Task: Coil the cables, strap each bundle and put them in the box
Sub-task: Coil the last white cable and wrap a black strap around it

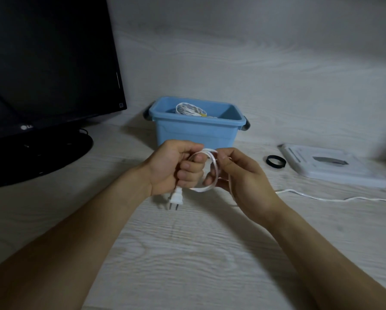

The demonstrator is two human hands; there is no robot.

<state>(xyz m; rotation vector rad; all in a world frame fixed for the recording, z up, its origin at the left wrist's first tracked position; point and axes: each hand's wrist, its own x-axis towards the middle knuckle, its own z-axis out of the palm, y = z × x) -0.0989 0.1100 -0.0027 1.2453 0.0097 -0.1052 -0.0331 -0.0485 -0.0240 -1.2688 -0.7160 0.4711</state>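
My left hand [176,166] grips a white power cable [214,168] near its two-pin plug [176,199], which hangs below my fist. A small loop of the cable stands between both hands. My right hand [243,177] pinches the top of that loop, and the rest of the cable trails right across the table. Behind my hands stands a blue plastic box [196,133] with a coiled white cable bundle [190,109] inside. A black strap ring [275,161] lies on the table to the right.
A black monitor [48,63] on its round stand [37,153] fills the left side. A flat white box lid [335,166] lies at the right beside the strap ring. The tabletop [198,253] is pale wood grain, with a wall close behind.
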